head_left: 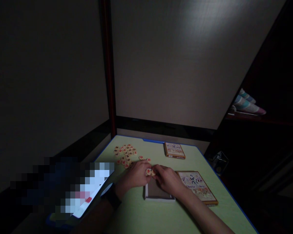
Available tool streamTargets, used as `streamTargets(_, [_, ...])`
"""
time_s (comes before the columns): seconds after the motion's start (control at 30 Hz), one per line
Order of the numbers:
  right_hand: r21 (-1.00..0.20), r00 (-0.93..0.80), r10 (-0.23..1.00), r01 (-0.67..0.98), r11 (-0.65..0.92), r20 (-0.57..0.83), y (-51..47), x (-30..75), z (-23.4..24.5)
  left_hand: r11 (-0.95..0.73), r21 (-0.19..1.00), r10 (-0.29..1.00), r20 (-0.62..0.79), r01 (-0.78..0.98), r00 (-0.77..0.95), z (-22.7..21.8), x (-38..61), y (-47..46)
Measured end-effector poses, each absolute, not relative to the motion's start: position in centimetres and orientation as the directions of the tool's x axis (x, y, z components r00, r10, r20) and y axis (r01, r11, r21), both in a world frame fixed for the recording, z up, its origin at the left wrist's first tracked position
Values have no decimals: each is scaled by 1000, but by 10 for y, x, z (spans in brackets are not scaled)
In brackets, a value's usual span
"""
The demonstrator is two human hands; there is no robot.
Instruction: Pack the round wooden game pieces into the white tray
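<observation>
Fingertips meet at the tray point(156, 191)

Head view: the left disc point(148, 172) and right disc point(153, 173) sit side by side at the tray's far end, whether in it or above is unclear, on the green surface point(133, 211). They look light and stiff, perhaps smooth; the rim suits a thumb-and-finger pinch. The right hand point(169, 179), angled inward, seems to pinch the right disc; the left hand point(138, 174) curls by the left disc, grip uncertain.

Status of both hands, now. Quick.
Left hand: fingers curled beside the red-marked game piece; whether it grips cannot be told.
Right hand: closed, holding the adjacent round piece.
</observation>
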State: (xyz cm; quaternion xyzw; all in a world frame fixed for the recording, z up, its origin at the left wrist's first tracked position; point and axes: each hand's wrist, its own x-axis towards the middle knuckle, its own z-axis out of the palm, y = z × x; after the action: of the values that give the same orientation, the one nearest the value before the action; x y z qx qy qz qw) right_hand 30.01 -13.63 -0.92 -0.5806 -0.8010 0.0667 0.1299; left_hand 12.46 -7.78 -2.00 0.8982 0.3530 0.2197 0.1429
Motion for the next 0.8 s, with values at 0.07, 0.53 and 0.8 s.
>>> streamTargets(0.07, [-258, -289, 948, 913, 315, 134, -137, 300, -9, -719, 415, 687, 300, 557, 662, -19, 124, -78])
streamTargets(0.53, [-271, -280, 951, 913, 306, 129, -135, 301, -12, -703, 426, 703, 291, 570, 649, -23, 124, -76])
streamTargets(0.8, [-305, -285, 948, 898, 316, 144, -136, 302, -13, -685, 461, 723, 334, 565, 604, -14, 123, -80])
